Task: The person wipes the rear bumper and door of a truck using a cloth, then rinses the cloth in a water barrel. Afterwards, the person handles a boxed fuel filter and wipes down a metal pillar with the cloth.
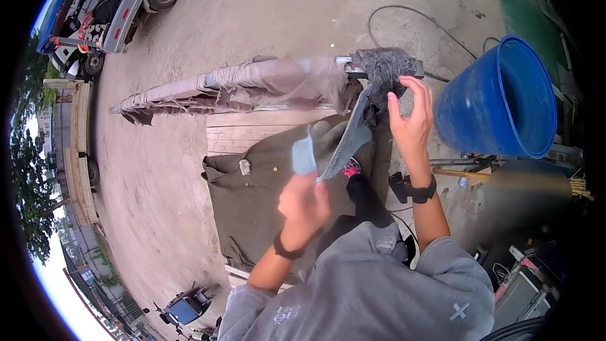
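Note:
My left hand (304,204) is closed on the lower end of a light blue cloth (346,146), which rises toward the rail and is partly smeared by motion. A dark grey fuzzy cloth (383,74) is bunched over the right end of a long metal rail (343,61). Beside that bundle, my right hand (413,113) has its thumb and fingers apart, with the fingertips at or close to the fuzzy cloth; contact is unclear. Thin, ragged greyish-pink cloth (252,79) is wrapped along the rail to the left.
A large blue barrel (451,108) stands right of the rail. Below the rail, a dark cloth (252,199) covers part of a wooden platform (243,127). A black hose (416,11) crosses the ground behind. A truck (126,9) and a scooter (188,306) are at the left.

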Action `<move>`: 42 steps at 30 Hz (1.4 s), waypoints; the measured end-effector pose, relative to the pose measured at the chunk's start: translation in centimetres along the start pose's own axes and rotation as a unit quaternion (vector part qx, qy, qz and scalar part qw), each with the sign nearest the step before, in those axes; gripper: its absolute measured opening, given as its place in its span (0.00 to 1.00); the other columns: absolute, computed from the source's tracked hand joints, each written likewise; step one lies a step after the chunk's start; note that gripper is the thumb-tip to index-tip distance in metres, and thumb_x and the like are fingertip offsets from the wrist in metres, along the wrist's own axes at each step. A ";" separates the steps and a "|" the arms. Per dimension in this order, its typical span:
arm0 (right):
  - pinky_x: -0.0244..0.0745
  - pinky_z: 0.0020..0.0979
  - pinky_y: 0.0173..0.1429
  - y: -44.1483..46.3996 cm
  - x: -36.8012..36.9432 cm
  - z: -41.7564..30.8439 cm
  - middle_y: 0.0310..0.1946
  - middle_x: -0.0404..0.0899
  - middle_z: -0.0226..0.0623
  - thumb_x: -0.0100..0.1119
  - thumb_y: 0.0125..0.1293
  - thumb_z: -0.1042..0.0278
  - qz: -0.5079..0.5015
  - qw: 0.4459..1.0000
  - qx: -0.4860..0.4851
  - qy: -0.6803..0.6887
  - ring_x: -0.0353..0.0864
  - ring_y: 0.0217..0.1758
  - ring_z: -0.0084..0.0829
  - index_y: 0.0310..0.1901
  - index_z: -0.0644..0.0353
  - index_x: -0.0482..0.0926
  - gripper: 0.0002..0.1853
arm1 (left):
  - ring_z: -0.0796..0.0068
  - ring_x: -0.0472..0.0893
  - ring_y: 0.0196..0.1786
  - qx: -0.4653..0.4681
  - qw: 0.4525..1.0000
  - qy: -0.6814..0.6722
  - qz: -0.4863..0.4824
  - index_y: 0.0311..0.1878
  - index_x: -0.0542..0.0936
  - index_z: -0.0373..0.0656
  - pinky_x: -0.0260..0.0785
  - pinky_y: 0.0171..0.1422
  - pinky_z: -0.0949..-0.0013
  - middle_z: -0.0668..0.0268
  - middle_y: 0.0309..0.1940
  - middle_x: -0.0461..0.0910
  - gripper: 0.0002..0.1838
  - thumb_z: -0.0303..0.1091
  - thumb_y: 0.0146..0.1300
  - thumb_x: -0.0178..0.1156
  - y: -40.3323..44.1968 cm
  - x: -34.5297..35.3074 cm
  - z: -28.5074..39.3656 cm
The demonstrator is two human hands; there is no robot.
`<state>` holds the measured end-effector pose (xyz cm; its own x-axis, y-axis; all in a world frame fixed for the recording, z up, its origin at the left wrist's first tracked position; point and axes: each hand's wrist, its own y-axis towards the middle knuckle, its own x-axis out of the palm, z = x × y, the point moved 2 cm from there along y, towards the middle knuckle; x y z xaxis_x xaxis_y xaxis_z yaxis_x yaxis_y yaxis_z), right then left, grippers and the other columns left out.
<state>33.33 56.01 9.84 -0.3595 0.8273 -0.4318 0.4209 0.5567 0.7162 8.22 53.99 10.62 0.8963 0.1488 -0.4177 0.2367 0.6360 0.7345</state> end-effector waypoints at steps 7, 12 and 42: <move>0.48 0.60 0.78 3.0 6.7 2.4 0.65 0.69 0.46 0.75 0.53 0.59 -0.104 0.981 0.015 -0.164 0.60 0.75 0.51 0.60 0.60 0.75 0.33 | 0.81 0.72 0.25 0.025 1.000 0.011 -0.004 0.49 0.73 0.28 0.62 0.29 0.77 0.60 0.30 0.79 0.09 0.22 0.70 0.57 4.1 -1.3 0.3; 0.45 0.60 0.79 1.9 6.3 3.1 0.66 0.68 0.46 0.74 0.51 0.64 -0.073 0.978 0.034 -0.193 0.59 0.76 0.49 0.61 0.59 0.74 0.34 | 0.80 0.79 0.29 -0.042 0.999 -0.007 -0.016 0.49 0.74 0.29 0.70 0.33 0.77 0.61 0.31 0.81 0.08 0.24 0.71 0.58 5.4 -3.0 -3.6; 0.76 0.27 0.46 -2.9 -4.3 11.1 0.36 0.82 0.33 0.68 0.58 0.75 0.258 0.889 0.369 -0.080 0.79 0.37 0.23 0.46 0.64 0.78 0.14 | 0.61 0.82 0.28 0.025 0.941 -0.243 -0.233 0.42 0.78 0.35 0.72 0.33 0.65 0.57 0.28 0.81 0.06 0.22 0.64 0.63 16.3 -0.2 -12.4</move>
<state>42.88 51.71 3.51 0.1378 0.9542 -0.2654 0.9487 -0.0502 0.3121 7.28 73.73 16.08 0.7535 -0.5088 -0.4164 0.6533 0.5082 0.5612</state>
